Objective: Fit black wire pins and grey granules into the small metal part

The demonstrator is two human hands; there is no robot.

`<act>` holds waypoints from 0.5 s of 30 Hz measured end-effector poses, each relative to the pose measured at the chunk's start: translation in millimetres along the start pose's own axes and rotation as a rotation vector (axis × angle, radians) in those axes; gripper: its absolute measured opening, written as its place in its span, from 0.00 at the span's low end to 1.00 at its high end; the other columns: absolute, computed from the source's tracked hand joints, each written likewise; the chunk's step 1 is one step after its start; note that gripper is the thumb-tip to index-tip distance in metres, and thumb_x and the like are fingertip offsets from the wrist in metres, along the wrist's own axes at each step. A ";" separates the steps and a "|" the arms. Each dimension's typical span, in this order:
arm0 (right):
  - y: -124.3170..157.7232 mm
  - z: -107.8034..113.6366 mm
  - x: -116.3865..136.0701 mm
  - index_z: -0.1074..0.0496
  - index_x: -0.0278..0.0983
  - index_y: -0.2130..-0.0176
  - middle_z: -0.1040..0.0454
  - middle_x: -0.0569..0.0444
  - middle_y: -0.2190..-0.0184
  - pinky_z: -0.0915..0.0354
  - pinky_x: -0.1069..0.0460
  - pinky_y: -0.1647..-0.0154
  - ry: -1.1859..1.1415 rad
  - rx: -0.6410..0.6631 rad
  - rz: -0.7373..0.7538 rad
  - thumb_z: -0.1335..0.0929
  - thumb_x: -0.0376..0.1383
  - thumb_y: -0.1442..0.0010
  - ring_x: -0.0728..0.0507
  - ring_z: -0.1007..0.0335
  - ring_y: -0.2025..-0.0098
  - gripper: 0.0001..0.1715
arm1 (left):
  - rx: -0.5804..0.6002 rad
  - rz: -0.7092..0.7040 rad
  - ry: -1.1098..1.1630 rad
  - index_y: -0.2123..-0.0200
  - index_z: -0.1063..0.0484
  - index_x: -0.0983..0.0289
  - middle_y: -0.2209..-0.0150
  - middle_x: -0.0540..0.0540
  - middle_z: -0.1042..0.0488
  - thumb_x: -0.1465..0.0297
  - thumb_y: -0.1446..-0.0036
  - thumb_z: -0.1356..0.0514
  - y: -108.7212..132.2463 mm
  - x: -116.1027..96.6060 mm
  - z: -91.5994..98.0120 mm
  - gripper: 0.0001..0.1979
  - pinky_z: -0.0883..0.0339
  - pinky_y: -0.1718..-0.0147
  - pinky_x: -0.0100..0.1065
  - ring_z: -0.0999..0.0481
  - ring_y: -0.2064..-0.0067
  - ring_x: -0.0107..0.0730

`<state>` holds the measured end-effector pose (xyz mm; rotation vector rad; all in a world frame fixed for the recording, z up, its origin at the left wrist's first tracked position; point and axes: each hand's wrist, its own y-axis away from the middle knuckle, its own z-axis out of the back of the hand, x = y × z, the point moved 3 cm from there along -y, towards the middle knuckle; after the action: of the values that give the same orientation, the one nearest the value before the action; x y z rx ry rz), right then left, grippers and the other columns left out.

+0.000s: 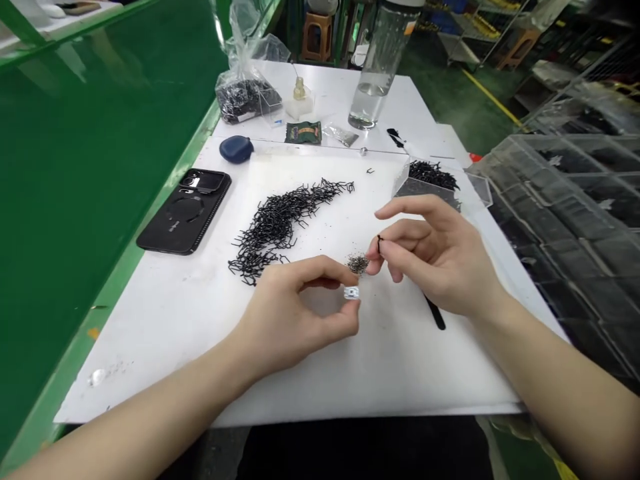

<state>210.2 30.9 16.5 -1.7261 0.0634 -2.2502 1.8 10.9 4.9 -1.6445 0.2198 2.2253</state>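
My left hand (305, 310) pinches a small clear block (351, 293) with a dark spot at its centre, between thumb and forefinger. My right hand (435, 253), a little higher and to the right, grips a tiny bent black wire piece (379, 244) between thumb and fingertip. The two held parts are apart. Between and behind the hands lies a small heap of tiny dark bits (357, 264). A large loose pile of bent black pieces (280, 223) spreads beyond my left hand. Partly hidden under my right hand is a slim black tool (435, 312).
A black phone (185, 210) and a blue case (236, 149) lie on the left. At the back stand a plastic bag of black parts (245, 99), a small bottle (299, 93) and a water bottle (377, 73). A clear tray of black pieces (433, 176) is back right, near stacked bins (575, 193).
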 end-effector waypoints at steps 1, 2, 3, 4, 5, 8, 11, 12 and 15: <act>0.2 -0.7 0.8 0.24 0.46 0.52 0.17 0.58 0.68 0.27 0.52 0.76 -0.022 0.000 0.014 0.27 0.32 0.34 0.45 0.17 0.69 0.11 | -0.002 0.019 0.010 0.61 0.17 0.62 0.59 0.53 0.13 0.71 0.45 0.31 -0.4 0.1 0.3 0.07 0.20 0.52 0.38 0.14 0.56 0.39; 0.6 -1.2 1.8 0.23 0.45 0.56 0.18 0.58 0.68 0.27 0.52 0.76 -0.038 -0.003 0.026 0.27 0.31 0.34 0.45 0.17 0.68 0.08 | -0.009 0.034 0.023 0.61 0.17 0.62 0.59 0.54 0.12 0.71 0.45 0.31 -0.9 -0.3 0.7 0.07 0.19 0.51 0.37 0.13 0.55 0.40; 0.9 -1.6 2.6 0.22 0.44 0.59 0.18 0.57 0.68 0.26 0.52 0.75 -0.047 -0.006 0.031 0.28 0.31 0.34 0.45 0.16 0.67 0.07 | -0.018 0.047 0.047 0.61 0.17 0.62 0.58 0.54 0.12 0.71 0.45 0.30 -1.6 -0.9 1.1 0.07 0.19 0.50 0.37 0.13 0.54 0.40; 1.1 -1.9 3.2 0.21 0.43 0.60 0.17 0.57 0.68 0.25 0.53 0.75 -0.054 -0.010 0.030 0.28 0.30 0.34 0.46 0.16 0.66 0.07 | -0.034 0.058 0.082 0.61 0.16 0.62 0.58 0.54 0.12 0.72 0.46 0.29 -2.3 -1.9 1.7 0.08 0.18 0.49 0.36 0.13 0.54 0.40; 1.3 -2.3 3.7 0.20 0.43 0.60 0.17 0.56 0.68 0.25 0.53 0.74 -0.066 -0.011 0.024 0.28 0.29 0.34 0.46 0.16 0.65 0.08 | -0.050 0.069 0.127 0.61 0.16 0.62 0.58 0.53 0.12 0.73 0.47 0.29 -3.1 -2.8 2.4 0.08 0.18 0.48 0.35 0.12 0.53 0.40; 1.2 -4.0 4.3 0.18 0.43 0.59 0.16 0.57 0.66 0.24 0.55 0.73 -0.128 0.009 0.001 0.27 0.29 0.35 0.48 0.17 0.65 0.08 | -0.084 0.089 0.293 0.62 0.14 0.60 0.59 0.52 0.11 0.76 0.46 0.28 -5.6 -3.8 5.0 0.09 0.17 0.48 0.33 0.12 0.53 0.39; 0.9 -5.6 3.7 0.18 0.43 0.60 0.16 0.58 0.66 0.24 0.57 0.73 -0.143 0.033 -0.016 0.24 0.29 0.37 0.49 0.17 0.66 0.07 | -0.047 0.150 0.466 0.61 0.13 0.57 0.59 0.50 0.11 0.78 0.43 0.28 -7.2 1.0 6.1 0.11 0.16 0.50 0.31 0.11 0.53 0.37; 0.9 -5.7 3.4 0.18 0.43 0.59 0.16 0.59 0.67 0.24 0.57 0.73 -0.139 0.029 -0.018 0.24 0.29 0.37 0.49 0.18 0.67 0.08 | -0.015 0.179 0.537 0.61 0.12 0.56 0.59 0.49 0.11 0.79 0.42 0.28 -7.5 3.4 5.7 0.11 0.16 0.51 0.29 0.11 0.53 0.35; 1.0 -5.0 1.8 0.19 0.46 0.54 0.15 0.60 0.68 0.24 0.56 0.74 -0.157 -0.013 -0.040 0.23 0.30 0.38 0.48 0.17 0.68 0.14 | 0.122 0.259 0.725 0.59 0.12 0.53 0.57 0.47 0.11 0.78 0.40 0.28 -7.3 9.1 2.5 0.13 0.18 0.50 0.25 0.11 0.53 0.30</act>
<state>205.3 28.7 16.6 -1.9206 0.0088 -2.1375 -0.1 20.2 -2.3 -2.3894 0.7702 1.6244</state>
